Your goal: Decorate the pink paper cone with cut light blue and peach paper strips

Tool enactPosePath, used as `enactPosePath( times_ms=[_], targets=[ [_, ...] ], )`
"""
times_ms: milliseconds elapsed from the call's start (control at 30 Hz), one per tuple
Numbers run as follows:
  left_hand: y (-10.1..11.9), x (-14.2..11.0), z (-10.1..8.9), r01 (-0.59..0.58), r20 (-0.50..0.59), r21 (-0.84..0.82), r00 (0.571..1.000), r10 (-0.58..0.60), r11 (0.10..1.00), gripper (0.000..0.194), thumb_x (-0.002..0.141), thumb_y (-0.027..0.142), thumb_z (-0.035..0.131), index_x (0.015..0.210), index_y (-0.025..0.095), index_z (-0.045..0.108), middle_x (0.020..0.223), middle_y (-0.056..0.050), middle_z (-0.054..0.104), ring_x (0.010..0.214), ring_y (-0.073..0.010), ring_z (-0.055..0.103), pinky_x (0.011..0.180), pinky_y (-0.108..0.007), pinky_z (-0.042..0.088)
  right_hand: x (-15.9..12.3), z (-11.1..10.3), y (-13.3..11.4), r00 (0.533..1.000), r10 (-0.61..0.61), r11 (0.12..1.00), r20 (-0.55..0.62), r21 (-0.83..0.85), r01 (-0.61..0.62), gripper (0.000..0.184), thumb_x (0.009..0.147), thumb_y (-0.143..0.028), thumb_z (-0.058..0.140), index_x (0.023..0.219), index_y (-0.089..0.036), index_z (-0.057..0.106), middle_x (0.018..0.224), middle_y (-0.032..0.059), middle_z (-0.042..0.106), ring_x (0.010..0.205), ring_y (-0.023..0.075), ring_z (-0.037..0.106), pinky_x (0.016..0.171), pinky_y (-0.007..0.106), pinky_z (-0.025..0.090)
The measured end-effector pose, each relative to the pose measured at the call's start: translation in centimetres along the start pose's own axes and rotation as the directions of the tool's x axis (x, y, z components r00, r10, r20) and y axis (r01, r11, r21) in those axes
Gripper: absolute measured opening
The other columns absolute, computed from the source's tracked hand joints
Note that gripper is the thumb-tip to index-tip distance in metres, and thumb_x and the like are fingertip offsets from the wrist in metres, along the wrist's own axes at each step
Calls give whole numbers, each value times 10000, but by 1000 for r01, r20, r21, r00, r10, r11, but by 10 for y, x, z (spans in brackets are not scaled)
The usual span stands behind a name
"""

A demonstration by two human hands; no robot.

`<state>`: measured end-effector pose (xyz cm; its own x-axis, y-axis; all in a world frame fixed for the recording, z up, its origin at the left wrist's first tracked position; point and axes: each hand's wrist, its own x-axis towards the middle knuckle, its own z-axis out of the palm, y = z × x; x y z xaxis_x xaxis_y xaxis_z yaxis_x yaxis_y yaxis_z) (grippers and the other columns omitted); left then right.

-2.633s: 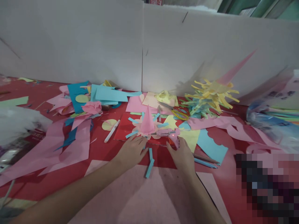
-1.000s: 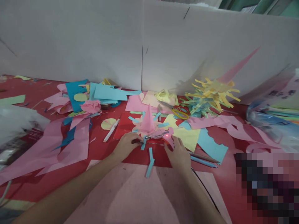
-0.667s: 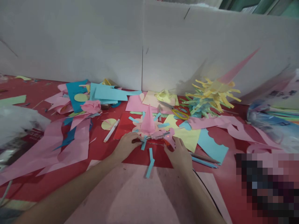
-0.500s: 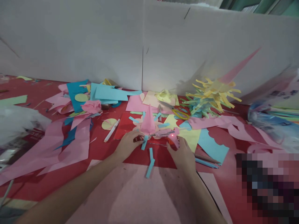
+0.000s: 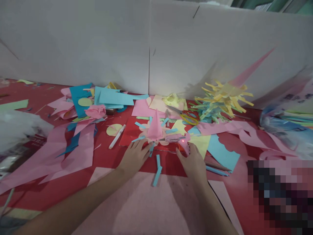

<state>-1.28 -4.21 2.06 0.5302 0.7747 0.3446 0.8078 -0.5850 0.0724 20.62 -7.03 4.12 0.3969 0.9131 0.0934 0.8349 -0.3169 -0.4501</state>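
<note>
A pink paper cone (image 5: pixel 156 127) stands upright on a pale, petal-edged paper flower (image 5: pixel 144 131), with light-blue paper strips (image 5: pixel 171 131) sticking out around it. My right hand (image 5: pixel 193 160) is wrapped round the handle of a pink glue gun (image 5: pixel 179 139), whose red light is lit. The gun's nozzle points left, at the flower's near edge. My left hand (image 5: pixel 135 155) is at that same edge, its fingertips closed on a short blue strip (image 5: pixel 152 149); its thumb is mostly hidden. Two loose blue strips (image 5: pixel 157 176) lie in front of my hands.
A white marker (image 5: pixel 117 137) lies left of the flower. Behind are scissors (image 5: pixel 189 118) and paper scraps (image 5: pixel 114 97). A yellow fringed paper piece with a pink cone (image 5: pixel 225 98) stands back right. Colored pencils (image 5: pixel 217 170) lie right of my right hand. A white panel (image 5: pixel 97 42) closes the back.
The glue gun has shifted slightly right. My left hand has turned and lowered a little, uncovering a blue strip on the flower's left side.
</note>
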Motion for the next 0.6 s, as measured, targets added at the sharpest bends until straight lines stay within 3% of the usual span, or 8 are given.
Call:
enactPosePath(
  times_ms=[267, 600],
  targets=[
    [2, 0, 0, -12, 20, 122, 1000, 9, 992, 326, 895, 269, 369, 1192, 265, 503, 1156, -100, 532, 1064, -231, 488, 835, -379, 397, 0, 1, 3, 1000, -20, 1000, -12, -10, 20, 462, 769, -486, 456, 1126, -193, 463, 1163, 76, 544, 908, 220, 565, 592, 278, 382],
    [0, 3, -4, 67, 76, -43, 995, -64, 997, 314, 885, 273, 395, 1170, 320, 519, 1175, -60, 499, 1088, -221, 456, 854, -389, 389, 1, 0, 2, 1000, -14, 1000, -4, 22, 14, 464, 761, -490, 455, 1120, -198, 471, 1140, 83, 554, 894, 217, 568, 586, 278, 386]
  ],
)
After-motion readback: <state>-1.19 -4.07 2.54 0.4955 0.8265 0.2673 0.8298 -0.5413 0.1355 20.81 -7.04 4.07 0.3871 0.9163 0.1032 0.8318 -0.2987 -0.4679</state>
